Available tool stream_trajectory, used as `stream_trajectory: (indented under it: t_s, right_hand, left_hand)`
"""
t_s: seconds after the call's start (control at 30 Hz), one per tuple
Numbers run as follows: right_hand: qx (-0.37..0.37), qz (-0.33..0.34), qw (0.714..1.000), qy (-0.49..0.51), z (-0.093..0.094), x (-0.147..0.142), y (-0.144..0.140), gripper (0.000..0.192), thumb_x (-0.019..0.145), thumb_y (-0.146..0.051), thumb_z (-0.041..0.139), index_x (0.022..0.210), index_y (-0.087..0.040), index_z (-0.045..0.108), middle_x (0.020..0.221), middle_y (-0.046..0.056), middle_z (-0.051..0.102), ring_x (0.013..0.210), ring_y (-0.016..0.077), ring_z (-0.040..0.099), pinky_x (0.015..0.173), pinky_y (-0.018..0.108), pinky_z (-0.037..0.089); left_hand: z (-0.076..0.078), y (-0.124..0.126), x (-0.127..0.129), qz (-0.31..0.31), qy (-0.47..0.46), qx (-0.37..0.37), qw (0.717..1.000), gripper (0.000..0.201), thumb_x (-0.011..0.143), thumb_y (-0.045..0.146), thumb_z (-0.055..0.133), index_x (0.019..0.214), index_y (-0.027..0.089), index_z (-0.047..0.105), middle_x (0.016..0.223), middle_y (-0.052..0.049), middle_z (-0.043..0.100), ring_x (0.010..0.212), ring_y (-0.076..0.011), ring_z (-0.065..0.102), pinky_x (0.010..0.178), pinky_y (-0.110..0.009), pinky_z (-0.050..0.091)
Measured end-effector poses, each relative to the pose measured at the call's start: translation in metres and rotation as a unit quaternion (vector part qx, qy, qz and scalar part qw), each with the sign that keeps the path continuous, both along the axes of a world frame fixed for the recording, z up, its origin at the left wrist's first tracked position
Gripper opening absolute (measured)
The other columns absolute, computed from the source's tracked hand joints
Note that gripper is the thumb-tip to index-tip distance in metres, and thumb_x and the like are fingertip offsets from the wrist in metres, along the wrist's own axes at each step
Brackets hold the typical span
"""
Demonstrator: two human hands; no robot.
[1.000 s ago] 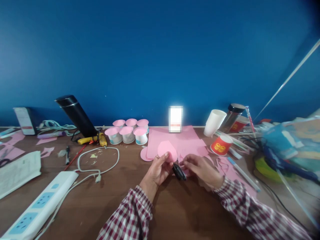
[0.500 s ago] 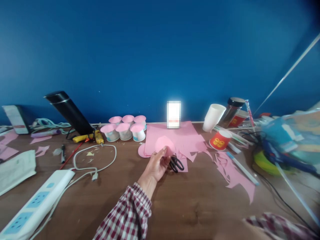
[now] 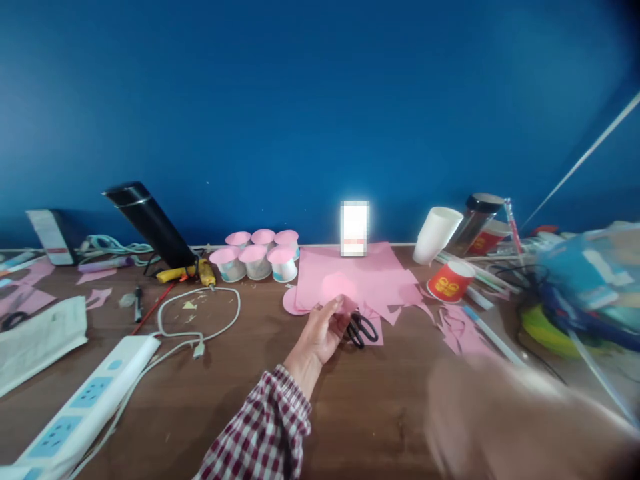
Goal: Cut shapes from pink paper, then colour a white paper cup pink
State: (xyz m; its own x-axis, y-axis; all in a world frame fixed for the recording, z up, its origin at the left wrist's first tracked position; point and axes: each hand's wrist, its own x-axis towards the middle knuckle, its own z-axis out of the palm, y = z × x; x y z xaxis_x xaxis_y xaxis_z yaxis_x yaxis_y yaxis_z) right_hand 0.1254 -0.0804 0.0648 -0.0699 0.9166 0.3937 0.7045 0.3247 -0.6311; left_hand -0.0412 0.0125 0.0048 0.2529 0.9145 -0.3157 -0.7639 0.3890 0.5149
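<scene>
Here, head view: the left hand (image 3: 320,333) pinches a pink disc (image 3: 339,289) by its near edge, fingers closed on it, above the pink sheets (image 3: 365,273). Scissors (image 3: 362,329) lie just right of that hand, long axis running away, the left hand nearer. The right hand (image 3: 505,413) is a close blur; grip cannot be told. Cluttered brown table (image 3: 240,387), blue wall (image 3: 300,100) behind

Left hand (image 3: 320,333) extended forward, fingers pinched closed, checked sleeve seen at forearm, right hand (image 3: 505,420) raised close to camera, blurred, finger pose not resolved
</scene>
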Motion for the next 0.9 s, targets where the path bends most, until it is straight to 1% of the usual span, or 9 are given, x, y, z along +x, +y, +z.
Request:
stream_trajectory:
  t_s: [0.07, 0.17, 0.27, 0.37, 0.47, 0.53, 0.63, 0.8, 0.9]
  right_hand:
    - [-0.013, -0.011, 0.997, 0.080, 0.002, -0.008, 0.018, 0.024, 0.091, -0.032, 0.043, 0.090, -0.019, 0.064, 0.071, 0.004, 0.066, 0.065, 0.0140, 0.063, 0.052, 0.024, 0.054]
    - [-0.142, 0.023, 0.957, 0.253, -0.012, -0.014, 0.043, 0.022, 0.087, -0.036, 0.050, 0.098, -0.019, 0.059, 0.087, 0.006, 0.066, 0.075, 0.0157, 0.064, 0.065, 0.029, 0.056]
    - [-0.292, 0.104, 0.896, 0.318, -0.030, -0.017, 0.056, 0.025, 0.082, -0.042, 0.055, 0.094, -0.020, 0.058, 0.082, 0.003, 0.064, 0.074, 0.0159, 0.062, 0.064, 0.028, 0.054]
    - [-0.340, 0.163, 0.870, 0.318, -0.037, -0.019, 0.056, 0.026, 0.082, -0.041, 0.055, 0.101, -0.023, 0.055, 0.081, 0.001, 0.063, 0.071, 0.0142, 0.061, 0.056, 0.023, 0.050]
    - [-0.367, 0.209, 0.847, 0.324, -0.036, -0.017, 0.053, 0.036, 0.080, -0.036, 0.059, 0.112, -0.023, 0.049, 0.084, 0.002, 0.064, 0.073, 0.0139, 0.061, 0.046, 0.018, 0.043]
    - [-0.375, 0.210, 0.840, 0.331, -0.036, -0.014, 0.053, 0.044, 0.077, -0.034, 0.063, 0.116, -0.020, 0.047, 0.082, 0.002, 0.063, 0.072, 0.0137, 0.061, 0.044, 0.017, 0.040]
    - [-0.364, 0.166, 0.858, 0.322, -0.037, -0.006, 0.055, 0.050, 0.073, -0.034, 0.068, 0.116, -0.016, 0.049, 0.077, 0.001, 0.061, 0.065, 0.0121, 0.058, 0.044, 0.018, 0.041]
    - [-0.250, 0.051, 0.891, 0.374, -0.039, 0.001, 0.059, 0.052, 0.072, -0.040, 0.068, 0.115, -0.015, 0.052, 0.075, 0.001, 0.059, 0.053, 0.0092, 0.051, 0.046, 0.023, 0.045]
    - [-0.199, 0.050, 0.896, 0.394, -0.047, -0.002, 0.061, 0.056, 0.072, -0.044, 0.067, 0.118, -0.019, 0.048, 0.083, 0.003, 0.061, 0.059, 0.0115, 0.054, 0.050, 0.026, 0.048]
  left_hand:
    - [0.000, 0.000, 0.000, 0.000, -0.005, 0.002, 1.000, 0.018, 0.061, 0.017, 0.077, 0.071, 0.011, 0.063, 0.064, 0.000, 0.064, 0.055, -0.0062, 0.060, 0.053, -0.013, 0.051]
    - [0.000, 0.000, 0.000, -0.003, -0.011, -0.001, 1.000, 0.016, 0.063, 0.018, 0.075, 0.070, 0.012, 0.062, 0.063, 0.000, 0.063, 0.052, -0.0058, 0.058, 0.051, -0.013, 0.049]
    - [-0.001, 0.000, 0.001, -0.005, -0.002, 0.013, 1.000, 0.018, 0.062, 0.018, 0.075, 0.070, 0.012, 0.061, 0.061, 0.002, 0.061, 0.048, -0.0043, 0.055, 0.049, -0.012, 0.048]
    - [-0.001, -0.001, 0.001, -0.029, 0.024, 0.039, 0.999, 0.021, 0.063, 0.022, 0.076, 0.070, 0.012, 0.059, 0.058, 0.003, 0.059, 0.045, -0.0044, 0.053, 0.043, -0.013, 0.044]
    - [-0.001, -0.002, 0.000, -0.039, 0.049, 0.041, 0.997, 0.024, 0.062, 0.026, 0.077, 0.068, 0.012, 0.058, 0.056, 0.002, 0.058, 0.046, -0.0058, 0.054, 0.042, -0.014, 0.043]
    - [-0.001, -0.003, 0.000, -0.043, 0.053, 0.041, 0.997, 0.025, 0.060, 0.026, 0.078, 0.069, 0.011, 0.059, 0.057, 0.001, 0.058, 0.046, -0.0059, 0.054, 0.044, -0.015, 0.043]
    - [-0.001, -0.003, 0.001, -0.035, 0.049, 0.040, 0.997, 0.025, 0.059, 0.023, 0.078, 0.072, 0.010, 0.062, 0.061, 0.000, 0.061, 0.049, -0.0052, 0.054, 0.048, -0.015, 0.044]
    - [0.003, -0.004, 0.003, 0.010, 0.119, 0.029, 0.992, 0.026, 0.058, 0.026, 0.078, 0.075, 0.011, 0.064, 0.065, -0.001, 0.063, 0.054, -0.0063, 0.055, 0.046, -0.014, 0.040]
    - [0.003, -0.003, 0.004, 0.013, 0.148, 0.048, 0.988, 0.027, 0.058, 0.027, 0.078, 0.076, 0.012, 0.063, 0.065, -0.001, 0.062, 0.051, -0.0049, 0.050, 0.043, -0.014, 0.035]
